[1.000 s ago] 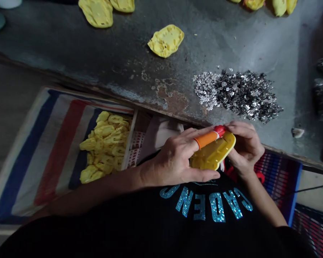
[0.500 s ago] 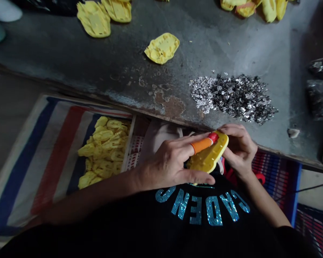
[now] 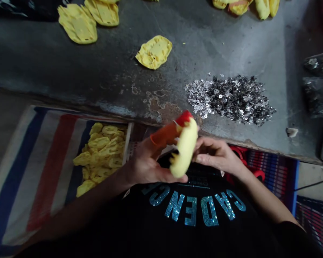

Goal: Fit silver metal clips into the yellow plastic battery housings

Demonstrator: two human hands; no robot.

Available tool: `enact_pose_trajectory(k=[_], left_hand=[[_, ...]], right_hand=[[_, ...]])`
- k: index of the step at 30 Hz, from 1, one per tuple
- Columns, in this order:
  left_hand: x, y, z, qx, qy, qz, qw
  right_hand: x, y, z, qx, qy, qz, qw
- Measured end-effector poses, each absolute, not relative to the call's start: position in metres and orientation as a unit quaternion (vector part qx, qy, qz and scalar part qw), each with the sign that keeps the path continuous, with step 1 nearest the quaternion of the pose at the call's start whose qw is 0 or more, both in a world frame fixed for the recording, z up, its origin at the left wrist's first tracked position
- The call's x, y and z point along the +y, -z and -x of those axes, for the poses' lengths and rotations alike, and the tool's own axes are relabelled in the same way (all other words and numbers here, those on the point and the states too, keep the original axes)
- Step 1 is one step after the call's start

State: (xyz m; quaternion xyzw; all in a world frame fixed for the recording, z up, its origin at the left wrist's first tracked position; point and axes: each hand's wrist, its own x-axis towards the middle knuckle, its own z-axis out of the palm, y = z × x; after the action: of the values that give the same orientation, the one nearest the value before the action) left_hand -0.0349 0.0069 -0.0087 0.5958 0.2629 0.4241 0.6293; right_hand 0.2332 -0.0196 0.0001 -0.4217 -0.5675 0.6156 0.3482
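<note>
My left hand (image 3: 146, 163) grips a yellow plastic piece (image 3: 184, 148) held on edge in front of my chest; its forefinger wears an orange and red finger cover (image 3: 169, 131). My right hand (image 3: 218, 154) sits just right of the piece, fingers curled and touching its side, motion-blurred. A heap of small shiny metal parts (image 3: 228, 98) lies on the grey worktable (image 3: 110, 71) just beyond my hands.
A box of several yellow plastic pieces (image 3: 101, 152) rests on a striped red, white and blue sheet (image 3: 37, 168) at my lower left. More yellow pieces (image 3: 153, 52) lie scattered on the table and along its far edge. A blue crate (image 3: 277, 172) stands at right.
My left hand has swung the yellow piece leftward and turned it from lying flat to standing on edge. My right hand's grip on it has loosened. The view shifted slightly.
</note>
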Motion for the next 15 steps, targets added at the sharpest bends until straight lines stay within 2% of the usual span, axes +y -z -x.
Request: enact_pose_trajectory(k=[2,4,6,9,15], left_hand=[[0.008,0.008,0.033,0.263,-0.468,-0.482,0.692],[0.01,0.005,0.03,0.287,-0.492,-0.4,0.718],[0.011,0.001,0.026,0.309,-0.481,-0.347,0.743],[0.011,0.0,0.02,0.301,-0.457,-0.307,0.779],[0.008,0.005,0.011,0.272,-0.417,-0.314,0.808]], right_hand=[[-0.005,-0.007,-0.259,-0.712,-0.347,0.504,0.344],[0.01,-0.007,-0.281,-0.757,-0.091,0.572,0.303],[0.021,0.0,-0.294,-0.758,0.032,0.6,0.255],[0.022,0.011,-0.299,-0.769,0.052,0.596,0.228],[-0.007,0.008,-0.313,-0.761,-0.003,0.571,0.308]])
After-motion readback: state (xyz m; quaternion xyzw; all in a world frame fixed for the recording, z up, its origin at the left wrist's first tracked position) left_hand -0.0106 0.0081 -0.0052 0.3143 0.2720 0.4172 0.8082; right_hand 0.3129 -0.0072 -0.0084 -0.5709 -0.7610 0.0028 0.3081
